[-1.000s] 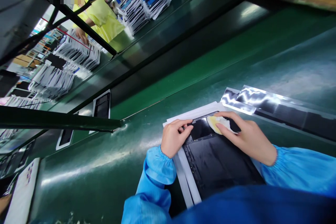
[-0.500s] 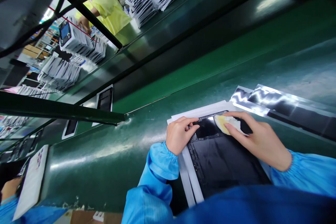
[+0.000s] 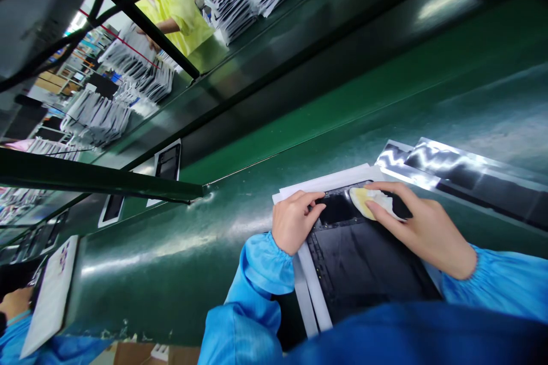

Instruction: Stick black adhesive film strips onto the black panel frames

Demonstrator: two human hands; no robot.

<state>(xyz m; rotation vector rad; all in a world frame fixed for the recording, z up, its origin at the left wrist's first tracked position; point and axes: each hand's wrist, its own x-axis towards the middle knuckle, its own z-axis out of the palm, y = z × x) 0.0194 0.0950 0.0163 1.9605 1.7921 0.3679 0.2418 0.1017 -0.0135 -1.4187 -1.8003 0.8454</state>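
A black tablet-like panel point(image 3: 377, 262) lies in front of me on white sheets point(image 3: 314, 291), its lower end hidden by my blue clothing. At its upper left corner, my left hand point(image 3: 295, 221) is closed, thumb and index fingertips drawn together over the edge; anything between them is too small to make out. My right hand point(image 3: 428, 228) grips a folded white-and-yellow wiping cloth point(image 3: 366, 202) between thumb and fingers. The cloth rests against a shiny dark rectangle point(image 3: 340, 207) in the panel's top section.
Glossy film-like strips point(image 3: 466, 174) lie at the right on the green bench point(image 3: 171, 262). A green conveyor belt point(image 3: 274, 125) runs behind it, carrying more panels point(image 3: 168, 161). Beyond, a person in yellow point(image 3: 180, 11) stands by stacked panels point(image 3: 235, 5). A green metal bar point(image 3: 98, 177) crosses the left.
My hands and the cloth stay nearly still. The panels on the belt have shifted slightly left. Across the line, the person in yellow has moved an arm, and the nearby stack's top looks different.
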